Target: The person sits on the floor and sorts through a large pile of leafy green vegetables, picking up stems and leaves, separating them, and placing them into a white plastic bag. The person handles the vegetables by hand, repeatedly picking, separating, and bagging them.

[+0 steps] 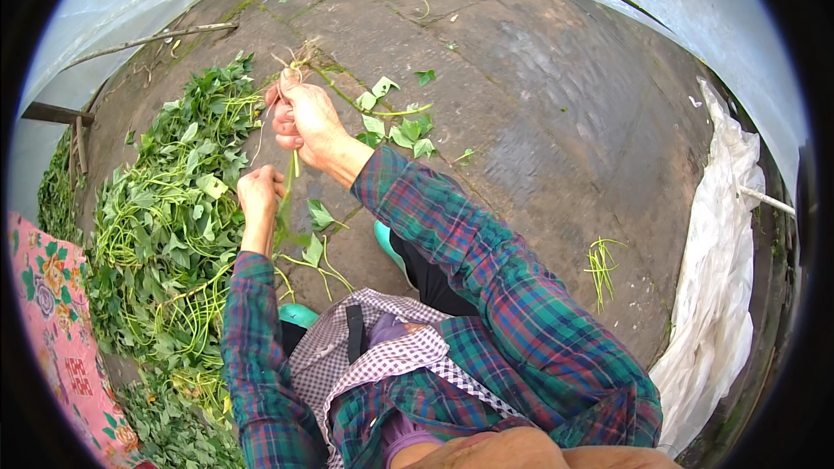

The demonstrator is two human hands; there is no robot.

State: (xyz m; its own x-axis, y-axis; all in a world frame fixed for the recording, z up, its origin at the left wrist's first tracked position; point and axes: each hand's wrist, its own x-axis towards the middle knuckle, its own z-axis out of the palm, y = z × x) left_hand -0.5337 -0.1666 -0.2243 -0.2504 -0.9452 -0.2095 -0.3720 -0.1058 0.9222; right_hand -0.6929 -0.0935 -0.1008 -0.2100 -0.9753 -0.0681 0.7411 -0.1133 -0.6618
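Observation:
My right hand (309, 116) is shut around a rooted green vine (296, 163), whose pale, stringy roots (301, 60) stick out beyond the fingers. One leafy stem (342, 92) of it trails off to the right. Lower and to the left, my left hand (259, 194) grips the same bunch of stems, with blurred leaves below it. Beside my left forearm lies a long heap of leafy vines (176, 215), likely sweet potato, with bare light-green stalks among the leaves. Loose leaves (407, 130) are scattered on the stone floor just right of my right wrist.
A small bundle of cut stalks (601, 270) rests on the paved floor (521, 143). Crumpled white plastic sheeting (710, 273) runs along the right. A pink floral cloth (58, 326) lies at the left edge, near a wooden stick (156, 39). My turquoise shoes (298, 314) are below my hands.

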